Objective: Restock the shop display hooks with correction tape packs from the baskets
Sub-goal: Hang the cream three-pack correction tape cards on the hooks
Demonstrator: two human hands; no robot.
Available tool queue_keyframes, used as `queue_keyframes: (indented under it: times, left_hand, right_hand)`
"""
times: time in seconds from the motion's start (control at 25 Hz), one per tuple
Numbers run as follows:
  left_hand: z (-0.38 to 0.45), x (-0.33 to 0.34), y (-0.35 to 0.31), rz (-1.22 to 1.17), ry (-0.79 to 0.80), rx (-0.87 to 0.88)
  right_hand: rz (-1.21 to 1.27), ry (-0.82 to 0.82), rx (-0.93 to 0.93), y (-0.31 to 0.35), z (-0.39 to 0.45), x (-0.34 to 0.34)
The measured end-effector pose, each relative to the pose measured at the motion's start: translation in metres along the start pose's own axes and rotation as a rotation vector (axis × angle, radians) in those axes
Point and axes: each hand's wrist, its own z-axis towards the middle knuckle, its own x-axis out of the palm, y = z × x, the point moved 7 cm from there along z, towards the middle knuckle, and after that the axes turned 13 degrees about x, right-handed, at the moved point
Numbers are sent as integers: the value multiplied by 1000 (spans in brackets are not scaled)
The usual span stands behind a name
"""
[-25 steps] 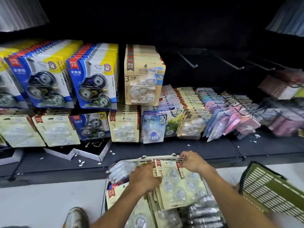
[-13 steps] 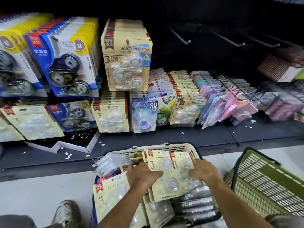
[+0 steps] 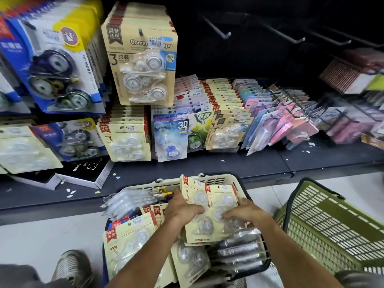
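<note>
I am gathering beige card-backed correction tape packs (image 3: 209,213) from the cream plastic basket (image 3: 209,180), left hand (image 3: 182,208) and right hand (image 3: 242,213) seemingly clamped on them, squaring them for hanging.

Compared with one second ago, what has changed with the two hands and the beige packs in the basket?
The left hand and right hand have gathered the beige packs closer together and raised their top edges a little above the cream basket. The right hand slid from the packs' top edge down onto their front. Both hands still grip the packs. The green basket and hanging display packs look unchanged.
</note>
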Motion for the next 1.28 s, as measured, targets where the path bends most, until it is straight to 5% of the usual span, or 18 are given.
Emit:
queue_keyframes:
  times: [0.32,0.6,0.84,1.0,1.28]
  left_hand:
    - [-5,-24,-5,-48,-85,55]
    - [-6,-41,1,-131,-154,22]
    - [-3,-43,0,-227,-173,30]
    - [-5,-50,-2,-328,-199,55]
    - [-12,-63,-30,-605,-130,130]
  right_hand:
    - [-255,38,32,1,-12,3]
    - [-150,-5,5,9,-14,10]
    - [698,-214,-47,17,-9,-45]
    - [961,-107,-179,25,-17,-58]
    - [435,88,-326,71,-37,-7]
